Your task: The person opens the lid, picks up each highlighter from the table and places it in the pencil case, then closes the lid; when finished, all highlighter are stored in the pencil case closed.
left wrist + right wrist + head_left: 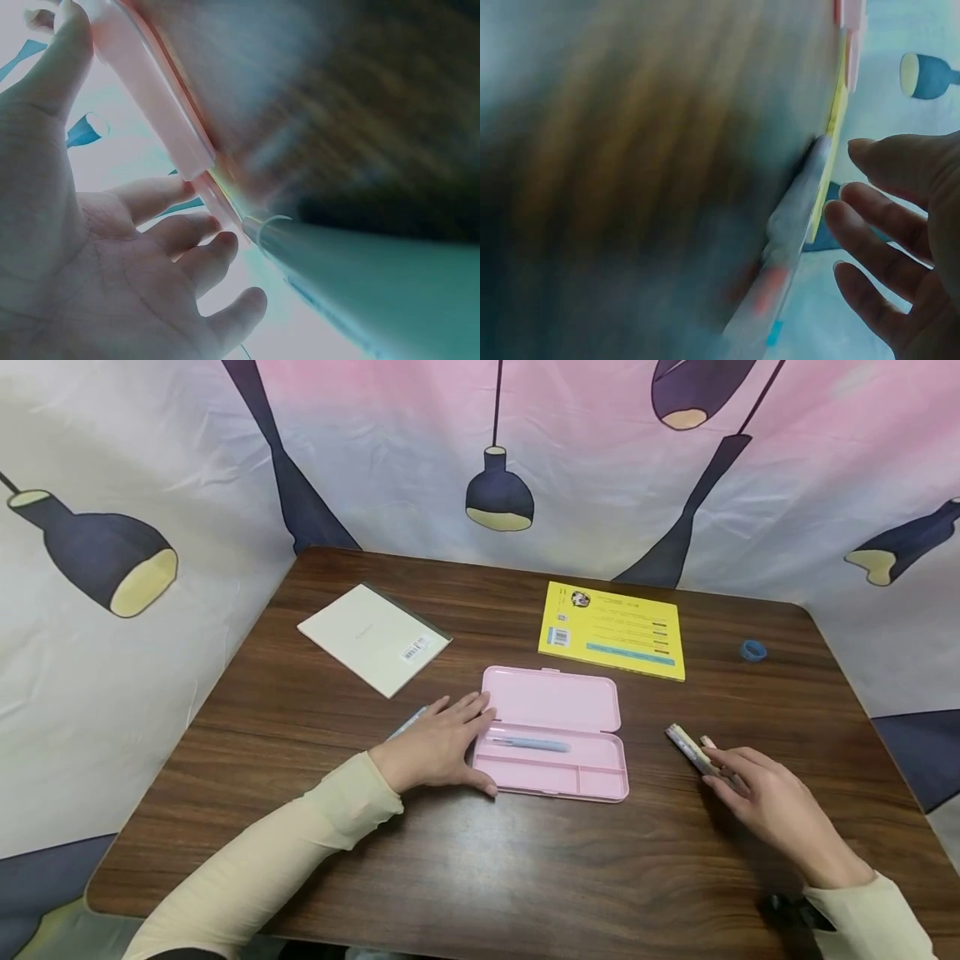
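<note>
A pink pencil case [551, 696] lies unfolded on the table with its lid laid back. A light blue pen [532, 744] rests in its long rear compartment. My left hand [442, 743] spreads over the case's left end, thumb at the front edge and fingertips at the left side; the left wrist view shows thumb and fingers touching the pink case [150, 94]. Behind that hand, another blue pen [408, 723] is partly hidden. My right hand [772, 802] hovers beside patterned pens [686, 745] on the table; in the right wrist view its loosely bent fingers stand apart from them.
A cream notebook [367, 639] lies at the back left and a yellow book [615, 631] behind the case. A blue ring, like a tape roll [753, 650], sits at the back right. A printed curtain [420, 468] hangs behind the table.
</note>
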`<state>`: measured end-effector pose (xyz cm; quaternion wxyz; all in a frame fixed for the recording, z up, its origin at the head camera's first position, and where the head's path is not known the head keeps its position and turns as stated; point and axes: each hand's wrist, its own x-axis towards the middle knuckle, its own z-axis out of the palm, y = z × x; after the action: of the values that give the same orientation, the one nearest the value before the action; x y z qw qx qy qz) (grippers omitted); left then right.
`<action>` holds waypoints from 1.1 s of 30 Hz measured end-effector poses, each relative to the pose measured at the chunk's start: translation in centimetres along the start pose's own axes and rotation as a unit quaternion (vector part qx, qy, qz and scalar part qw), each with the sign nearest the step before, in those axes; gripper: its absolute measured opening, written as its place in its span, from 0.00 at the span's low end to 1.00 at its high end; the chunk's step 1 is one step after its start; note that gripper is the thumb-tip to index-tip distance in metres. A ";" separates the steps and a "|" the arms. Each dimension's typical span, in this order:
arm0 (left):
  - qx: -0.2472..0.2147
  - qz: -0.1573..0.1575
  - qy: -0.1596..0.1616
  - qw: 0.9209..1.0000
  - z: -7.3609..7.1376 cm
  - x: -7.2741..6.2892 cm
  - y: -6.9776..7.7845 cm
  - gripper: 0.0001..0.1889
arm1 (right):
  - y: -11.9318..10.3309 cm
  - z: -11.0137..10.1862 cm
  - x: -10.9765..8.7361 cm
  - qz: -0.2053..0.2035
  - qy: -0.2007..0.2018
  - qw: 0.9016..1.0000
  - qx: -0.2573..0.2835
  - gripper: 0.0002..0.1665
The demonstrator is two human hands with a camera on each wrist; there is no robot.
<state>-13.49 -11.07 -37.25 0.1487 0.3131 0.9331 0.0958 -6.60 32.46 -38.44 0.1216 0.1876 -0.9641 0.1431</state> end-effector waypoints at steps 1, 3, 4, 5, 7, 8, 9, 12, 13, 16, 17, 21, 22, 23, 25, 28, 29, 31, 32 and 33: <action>-0.001 0.000 -0.001 1.000 0.0 0.0 0.0 0.60 | 0.1 0.0 -0.3 0.009 -0.004 1.000 -0.001 0.26; -0.002 -0.002 -0.003 1.000 0.0 0.1 0.0 0.60 | 0.3 -0.1 -0.7 0.024 -0.011 1.000 -0.002 0.26; -0.003 -0.003 -0.004 1.000 0.0 0.1 0.0 0.60 | 0.4 -0.1 -0.8 0.028 -0.014 1.000 -0.003 0.26; -0.004 -0.004 -0.005 1.000 0.0 0.1 0.0 0.60 | 0.4 -0.2 -0.9 0.030 -0.016 0.999 -0.004 0.26; -0.006 -0.005 -0.005 1.000 -0.1 0.1 0.0 0.60 | 0.3 -0.3 -0.9 0.032 -0.017 0.999 -0.008 0.26; -0.007 -0.005 -0.005 1.000 -0.1 0.1 0.0 0.60 | 0.3 -0.4 -0.9 0.034 -0.019 0.999 -0.009 0.26; -0.008 -0.006 -0.006 1.000 -0.1 0.1 -0.1 0.60 | 0.3 -0.4 -0.9 0.035 -0.020 0.999 -0.009 0.26; -0.008 -0.006 -0.006 1.000 -0.1 0.1 -0.1 0.60 | 0.2 -0.4 -1.0 0.035 -0.022 0.999 -0.010 0.25; -0.007 -0.005 -0.006 1.000 -0.1 0.1 -0.1 0.59 | 0.2 -0.4 -1.0 0.034 -0.022 0.999 -0.010 0.25; -0.006 -0.005 -0.007 1.000 -0.1 0.1 -0.1 0.59 | 0.2 -0.2 -1.1 0.028 -0.020 0.999 -0.009 0.24; -0.007 -0.005 -0.008 1.000 0.0 0.1 -0.1 0.59 | 0.2 -0.1 -1.1 0.027 -0.019 0.999 -0.011 0.24; -0.008 -0.005 -0.008 1.000 0.0 0.2 0.0 0.60 | 0.2 0.1 -1.1 0.018 -0.019 1.000 -0.017 0.24; -0.009 -0.006 -0.008 1.000 0.0 0.2 0.0 0.60 | 0.2 0.1 -1.1 0.016 -0.019 1.000 -0.017 0.24; -0.009 -0.006 -0.008 1.000 0.0 0.2 0.0 0.60 | 0.3 0.2 -1.1 0.015 -0.020 1.000 -0.018 0.24; -0.008 -0.007 -0.008 1.000 0.0 0.2 0.0 0.60 | 0.4 0.3 -1.0 0.011 -0.020 1.000 -0.018 0.24; -0.005 -0.008 -0.007 1.000 -0.1 0.2 0.1 0.60 | 0.5 0.5 -1.0 0.005 -0.016 1.000 -0.017 0.25; -0.004 -0.008 -0.007 1.000 -0.1 0.2 0.1 0.60 | 0.6 0.5 -0.9 0.002 -0.013 1.000 -0.017 0.25; -0.002 -0.008 -0.008 1.000 -0.1 0.2 0.1 0.60 | 0.6 0.6 -0.9 -0.003 -0.008 1.000 -0.020 0.25; -0.001 -0.009 -0.009 1.000 -0.1 0.2 0.1 0.60 | 0.6 0.6 -0.9 -0.006 -0.006 1.000 -0.021 0.25; -0.001 -0.009 -0.009 1.000 -0.1 0.2 0.2 0.60 | 0.6 0.6 -0.9 -0.008 -0.006 1.000 -0.022 0.25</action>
<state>-13.62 -10.83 -37.13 0.1586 0.3053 0.9344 0.0923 -6.15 33.05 -39.37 0.1215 0.1930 -0.9663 0.1194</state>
